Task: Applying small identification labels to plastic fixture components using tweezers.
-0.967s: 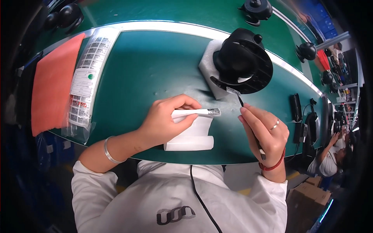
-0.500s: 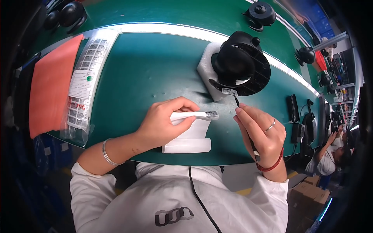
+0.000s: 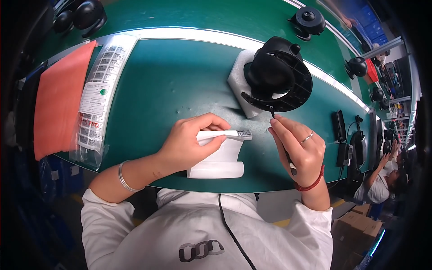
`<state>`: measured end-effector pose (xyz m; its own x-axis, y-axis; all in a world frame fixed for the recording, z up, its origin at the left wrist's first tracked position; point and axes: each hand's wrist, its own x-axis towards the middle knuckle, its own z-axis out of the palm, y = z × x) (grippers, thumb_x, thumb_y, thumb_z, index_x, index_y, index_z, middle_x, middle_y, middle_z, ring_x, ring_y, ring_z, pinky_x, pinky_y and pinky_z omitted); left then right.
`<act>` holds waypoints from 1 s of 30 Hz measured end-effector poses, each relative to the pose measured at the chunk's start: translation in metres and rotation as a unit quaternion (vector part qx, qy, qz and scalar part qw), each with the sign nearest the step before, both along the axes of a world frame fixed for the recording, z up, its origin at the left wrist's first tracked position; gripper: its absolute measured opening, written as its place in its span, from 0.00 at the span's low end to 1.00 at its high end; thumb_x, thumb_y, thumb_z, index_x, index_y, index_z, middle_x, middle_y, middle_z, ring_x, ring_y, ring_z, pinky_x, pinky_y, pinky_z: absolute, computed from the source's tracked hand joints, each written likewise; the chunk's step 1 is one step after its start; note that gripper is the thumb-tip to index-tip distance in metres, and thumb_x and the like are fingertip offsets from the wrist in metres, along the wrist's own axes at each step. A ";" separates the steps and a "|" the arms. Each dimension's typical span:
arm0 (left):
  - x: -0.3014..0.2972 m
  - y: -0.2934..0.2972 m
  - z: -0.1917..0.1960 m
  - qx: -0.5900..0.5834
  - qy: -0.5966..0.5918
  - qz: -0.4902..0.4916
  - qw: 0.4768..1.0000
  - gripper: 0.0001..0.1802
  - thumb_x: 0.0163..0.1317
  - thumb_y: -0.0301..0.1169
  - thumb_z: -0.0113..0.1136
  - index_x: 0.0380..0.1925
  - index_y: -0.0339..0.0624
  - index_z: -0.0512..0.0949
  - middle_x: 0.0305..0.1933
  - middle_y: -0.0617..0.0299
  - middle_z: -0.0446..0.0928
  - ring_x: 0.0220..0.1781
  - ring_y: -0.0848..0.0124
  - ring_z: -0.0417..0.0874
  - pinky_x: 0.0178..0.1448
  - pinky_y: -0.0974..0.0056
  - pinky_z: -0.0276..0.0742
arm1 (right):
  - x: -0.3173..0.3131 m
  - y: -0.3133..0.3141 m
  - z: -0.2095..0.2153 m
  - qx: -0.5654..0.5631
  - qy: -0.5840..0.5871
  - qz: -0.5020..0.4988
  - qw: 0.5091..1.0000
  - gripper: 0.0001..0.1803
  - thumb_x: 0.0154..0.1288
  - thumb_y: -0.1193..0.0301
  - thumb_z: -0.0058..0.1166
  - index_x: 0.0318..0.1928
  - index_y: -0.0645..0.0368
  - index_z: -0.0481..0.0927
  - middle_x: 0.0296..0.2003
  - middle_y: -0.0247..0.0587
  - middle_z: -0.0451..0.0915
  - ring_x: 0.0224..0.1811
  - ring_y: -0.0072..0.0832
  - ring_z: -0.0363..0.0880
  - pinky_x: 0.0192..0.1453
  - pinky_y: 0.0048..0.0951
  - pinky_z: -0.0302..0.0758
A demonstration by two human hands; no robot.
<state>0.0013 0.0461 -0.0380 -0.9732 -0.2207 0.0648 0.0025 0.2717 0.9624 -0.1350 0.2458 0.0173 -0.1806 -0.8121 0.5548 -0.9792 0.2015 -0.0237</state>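
Observation:
In my left hand (image 3: 189,137) is a white label strip (image 3: 220,153), pinched between thumb and fingers and folded over, its lower end curled on the table. A small silver printed label (image 3: 244,133) sticks out past the fold. My right hand (image 3: 299,144) is closed round slim black tweezers (image 3: 273,113), their tip at the near rim of a black round-based device (image 3: 274,74). The device lies tilted, underside partly showing, on a white foam block (image 3: 238,78). Whether the tip holds anything cannot be made out.
To the left lie an orange sheet (image 3: 63,99) and a clear bag of label sheets (image 3: 101,90). Black adapters with cables (image 3: 346,139) rest at the right. Beyond the white rail, similar black devices (image 3: 308,20) stand on the green surface. Another person (image 3: 380,182) is at far right.
My right hand has shifted slightly left and up with the tweezers. The label seen at their tip against the device's rim no longer shows. My left hand stays nearly still.

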 end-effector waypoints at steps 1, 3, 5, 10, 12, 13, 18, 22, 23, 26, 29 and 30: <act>0.000 0.000 0.000 0.006 -0.005 0.000 1.000 0.11 0.56 0.22 0.64 0.40 0.36 0.80 0.38 0.60 0.83 0.42 0.74 0.84 0.47 0.70 0.77 | 0.000 0.000 -0.001 0.002 -0.002 0.000 1.000 0.12 0.47 0.79 0.66 0.36 0.64 0.83 0.34 0.43 0.83 0.33 0.33 0.85 0.33 0.27 0.82; 0.000 0.000 0.001 0.005 -0.007 0.001 1.000 0.11 0.56 0.22 0.64 0.40 0.36 0.80 0.38 0.60 0.83 0.42 0.74 0.84 0.47 0.70 0.77 | 0.000 0.001 -0.003 0.001 -0.009 -0.001 1.000 0.12 0.47 0.79 0.66 0.36 0.63 0.83 0.34 0.43 0.83 0.33 0.33 0.85 0.33 0.27 0.82; 0.000 0.000 0.001 0.004 -0.009 0.001 1.000 0.11 0.56 0.22 0.64 0.40 0.36 0.80 0.38 0.60 0.83 0.42 0.74 0.84 0.47 0.70 0.77 | 0.001 0.002 -0.004 0.001 -0.016 -0.001 1.000 0.12 0.46 0.79 0.66 0.36 0.63 0.83 0.34 0.43 0.83 0.33 0.33 0.85 0.33 0.28 0.82; 0.000 0.001 0.000 -0.003 -0.007 0.002 1.000 0.11 0.56 0.22 0.64 0.40 0.36 0.80 0.38 0.60 0.83 0.43 0.74 0.84 0.48 0.70 0.77 | 0.004 0.000 -0.007 -0.082 -0.151 -0.039 0.984 0.07 0.52 0.84 0.63 0.34 0.65 0.82 0.32 0.47 0.84 0.30 0.38 0.85 0.35 0.24 0.81; 0.000 0.000 0.001 -0.004 -0.011 0.000 1.000 0.11 0.56 0.22 0.64 0.40 0.36 0.80 0.38 0.60 0.83 0.43 0.73 0.84 0.49 0.70 0.77 | -0.001 0.006 -0.014 -0.122 -0.278 -0.089 0.949 0.08 0.55 0.84 0.62 0.37 0.67 0.84 0.34 0.46 0.85 0.30 0.31 0.85 0.37 0.21 0.79; 0.000 0.000 0.001 -0.005 -0.015 0.000 1.000 0.11 0.56 0.22 0.64 0.40 0.36 0.80 0.38 0.60 0.83 0.43 0.73 0.84 0.49 0.70 0.77 | -0.002 0.008 -0.015 -0.144 -0.367 -0.124 0.911 0.09 0.56 0.84 0.63 0.39 0.68 0.84 0.35 0.45 0.86 0.32 0.28 0.85 0.39 0.21 0.79; 0.000 0.000 0.001 0.000 -0.015 -0.004 1.000 0.11 0.56 0.24 0.64 0.40 0.37 0.80 0.39 0.58 0.83 0.44 0.70 0.85 0.49 0.67 0.77 | -0.006 0.022 -0.026 -0.248 -0.668 -0.059 0.699 0.10 0.63 0.75 0.58 0.42 0.71 0.82 0.37 0.48 0.84 0.39 0.31 0.84 0.49 0.25 0.77; 0.000 -0.001 0.000 0.008 -0.011 -0.011 1.000 0.11 0.56 0.26 0.63 0.41 0.38 0.80 0.39 0.57 0.84 0.44 0.67 0.86 0.49 0.65 0.78 | -0.013 0.029 -0.005 -0.274 -0.523 0.055 0.805 0.13 0.63 0.72 0.42 0.33 0.71 0.76 0.33 0.52 0.78 0.43 0.40 0.79 0.54 0.36 0.71; 0.000 -0.001 0.000 0.008 -0.011 -0.010 1.000 0.11 0.56 0.26 0.63 0.41 0.38 0.80 0.39 0.57 0.84 0.44 0.67 0.86 0.49 0.65 0.78 | -0.014 0.026 0.004 -0.292 -0.467 0.041 0.834 0.12 0.63 0.73 0.41 0.34 0.71 0.75 0.33 0.51 0.77 0.40 0.37 0.79 0.51 0.34 0.73; 0.000 0.000 0.000 0.010 -0.012 -0.027 0.999 0.12 0.56 0.27 0.63 0.41 0.38 0.80 0.39 0.58 0.83 0.43 0.67 0.85 0.50 0.65 0.78 | -0.025 0.020 0.026 -0.254 -0.408 -0.116 0.869 0.09 0.67 0.74 0.49 0.43 0.66 0.78 0.26 0.34 0.72 0.23 0.14 0.66 0.25 0.16 0.62; -0.002 0.003 -0.002 0.010 0.001 -0.046 0.999 0.13 0.56 0.27 0.64 0.42 0.38 0.80 0.39 0.58 0.83 0.43 0.68 0.85 0.50 0.66 0.78 | -0.061 -0.006 0.048 -0.048 -0.288 -0.069 0.954 0.16 0.59 0.71 0.63 0.47 0.63 0.79 0.18 0.30 0.66 0.21 0.16 0.57 0.23 0.21 0.56; -0.002 0.002 0.000 -0.001 -0.008 -0.049 0.999 0.13 0.56 0.27 0.64 0.42 0.38 0.80 0.39 0.57 0.83 0.43 0.68 0.85 0.50 0.66 0.78 | -0.069 -0.016 0.054 0.025 -0.242 -0.082 0.967 0.17 0.55 0.69 0.67 0.42 0.65 0.79 0.17 0.36 0.66 0.19 0.22 0.59 0.23 0.24 0.59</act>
